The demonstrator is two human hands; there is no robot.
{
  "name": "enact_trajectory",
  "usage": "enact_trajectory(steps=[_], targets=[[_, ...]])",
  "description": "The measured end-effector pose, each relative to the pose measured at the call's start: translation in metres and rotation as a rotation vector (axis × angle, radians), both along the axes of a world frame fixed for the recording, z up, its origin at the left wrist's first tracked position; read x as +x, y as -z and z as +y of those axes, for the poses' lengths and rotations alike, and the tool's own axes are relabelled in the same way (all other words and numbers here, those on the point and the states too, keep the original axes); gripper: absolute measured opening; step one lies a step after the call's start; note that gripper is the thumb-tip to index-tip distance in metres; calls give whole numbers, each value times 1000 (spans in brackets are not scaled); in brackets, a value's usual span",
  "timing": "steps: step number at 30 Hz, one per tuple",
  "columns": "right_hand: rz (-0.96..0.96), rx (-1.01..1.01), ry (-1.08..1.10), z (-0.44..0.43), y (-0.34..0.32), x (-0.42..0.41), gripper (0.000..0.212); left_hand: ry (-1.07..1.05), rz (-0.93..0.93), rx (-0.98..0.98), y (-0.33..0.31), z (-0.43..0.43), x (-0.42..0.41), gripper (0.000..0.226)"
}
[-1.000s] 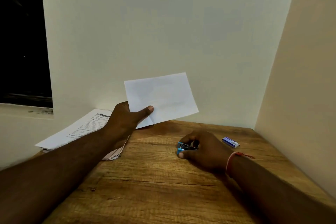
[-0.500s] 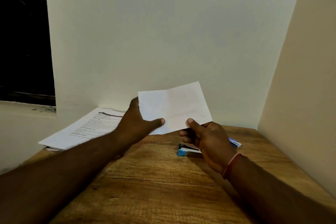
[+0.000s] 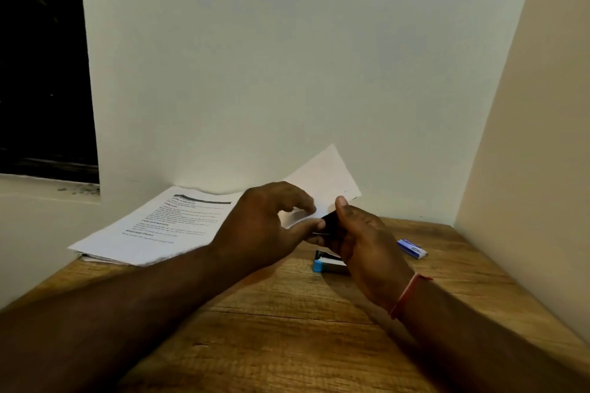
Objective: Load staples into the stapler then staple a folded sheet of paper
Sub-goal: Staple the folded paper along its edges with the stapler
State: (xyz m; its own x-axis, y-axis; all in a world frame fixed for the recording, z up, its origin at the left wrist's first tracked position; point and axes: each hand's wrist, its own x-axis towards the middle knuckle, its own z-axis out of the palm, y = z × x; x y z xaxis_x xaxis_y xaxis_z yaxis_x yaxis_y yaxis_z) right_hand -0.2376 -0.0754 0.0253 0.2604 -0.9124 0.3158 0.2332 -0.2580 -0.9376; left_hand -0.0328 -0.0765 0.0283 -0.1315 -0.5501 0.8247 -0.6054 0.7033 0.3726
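Left hand (image 3: 265,226): raised above the table (image 3: 287,344), thumb and fingers pinched on the near edge of the paper (image 3: 322,182). The fingers curl over the sheet from above; the thumb presses from below.

Right hand (image 3: 364,242): raised just beside the left hand, thumb up, closed on the same lower edge of the paper. A dark area shows between the thumb and the palm; what it is cannot be told. A red thread (image 3: 408,295) circles the right wrist.

Paper: white, held in the air between both hands, tilted, its far corner up toward the wall (image 3: 287,57). Most of its lower part is hidden behind the hands. Whether it is folded cannot be told from this view.

Stapler (image 3: 327,263): lies on the table directly below the right hand, not touched by either hand. Its blue end points left; its right part is hidden behind the right hand. Whether it is loaded cannot be told.

Staple box (image 3: 412,248): small, blue and white, flat on the table to the right of the stapler, apart from it, near the side wall.

Printed sheets (image 3: 153,230): a stack on the far left part of the table, against the wall, partly overhanging the left edge. The left forearm crosses in front of its near corner.

Table: wood grain, set in the room corner.
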Motion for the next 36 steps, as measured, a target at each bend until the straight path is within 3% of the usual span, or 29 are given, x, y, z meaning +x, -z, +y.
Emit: enact_trajectory(steps=[4, 10, 15, 25, 30, 36], targets=[[105, -24, 7, -3, 3, -1, 58, -20, 63, 76, -3, -2, 4, 21], [173, -107, 77, 1, 1, 0, 35, 34, 150, 223, -10, 3, 0, 7], [190, -99, 97, 0, 1, 1, 39, 39, 195, 297, -12, 2, 0, 8], [137, -80, 223, 0, -3, 1, 17, 2, 125, 248, -11, 5, -1, 7], [113, -20, 197, 1, -3, 3, 19, -6, 221, 345, -13, 2, 0, 11], [193, -88, 239, 2, -4, 3, 19, 49, 258, 398, -15, 3, 2, 13]])
